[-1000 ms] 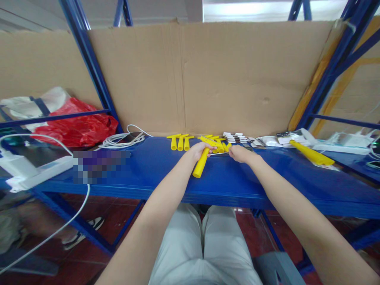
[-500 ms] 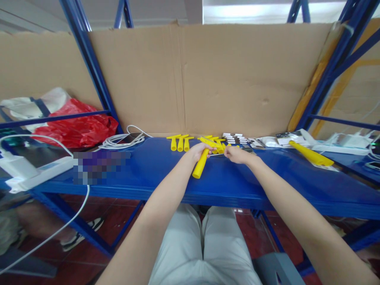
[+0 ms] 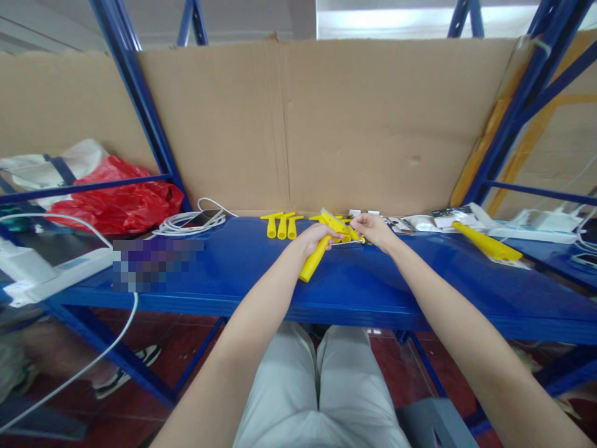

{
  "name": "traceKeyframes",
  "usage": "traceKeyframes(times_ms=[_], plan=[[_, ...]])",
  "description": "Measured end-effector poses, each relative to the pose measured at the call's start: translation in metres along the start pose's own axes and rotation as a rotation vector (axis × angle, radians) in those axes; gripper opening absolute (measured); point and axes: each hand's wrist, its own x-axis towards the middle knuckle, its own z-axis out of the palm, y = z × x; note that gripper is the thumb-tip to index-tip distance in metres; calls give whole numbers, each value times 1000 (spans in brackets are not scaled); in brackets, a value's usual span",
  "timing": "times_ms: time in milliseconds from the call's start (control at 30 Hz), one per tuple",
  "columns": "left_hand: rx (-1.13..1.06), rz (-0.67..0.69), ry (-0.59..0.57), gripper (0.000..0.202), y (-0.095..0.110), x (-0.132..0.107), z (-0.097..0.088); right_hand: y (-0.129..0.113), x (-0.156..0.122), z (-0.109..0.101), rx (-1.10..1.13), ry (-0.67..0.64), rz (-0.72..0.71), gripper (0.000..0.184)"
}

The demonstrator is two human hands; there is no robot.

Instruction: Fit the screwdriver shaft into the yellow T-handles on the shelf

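My left hand [image 3: 319, 238] is wrapped round a yellow T-shaped scraper [image 3: 311, 266], its round handle pointing towards me and its wide head [image 3: 332, 221] turned up and away. A thin metal shaft with a small yellow grip, looking like a screwdriver [image 3: 347, 242], extends right from the left fingers; whether they hold it, I cannot tell. My right hand [image 3: 370, 228] is beside the scraper's head, thumb and fingers pinched together. What they hold, if anything, is too small to make out. More yellow scrapers lie behind, partly hidden by the hands.
Several yellow scrapers [image 3: 282, 226] lie at the back of the blue table [image 3: 252, 267]. Small white-and-black packets [image 3: 401, 225] lie right, near a long yellow piece [image 3: 487, 241]. Left are a coiled white cable [image 3: 189, 224], a power strip [image 3: 69, 270] and a red bag [image 3: 119, 190]. Cardboard [image 3: 354, 124] stands behind.
My right hand has moved up and slightly right, off the screwdriver's grip, which now shows below it. The scraper in my left hand has turned, its head showing more.
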Motion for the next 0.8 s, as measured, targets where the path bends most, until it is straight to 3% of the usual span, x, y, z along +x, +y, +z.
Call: traceKeyframes(times_ms=[367, 800], plan=[[80, 34, 19, 19, 2, -6, 6, 5, 5, 13, -34, 20, -28, 17], [8, 9, -29, 30, 4, -6, 4, 4, 5, 11, -191, 54, -57, 30]])
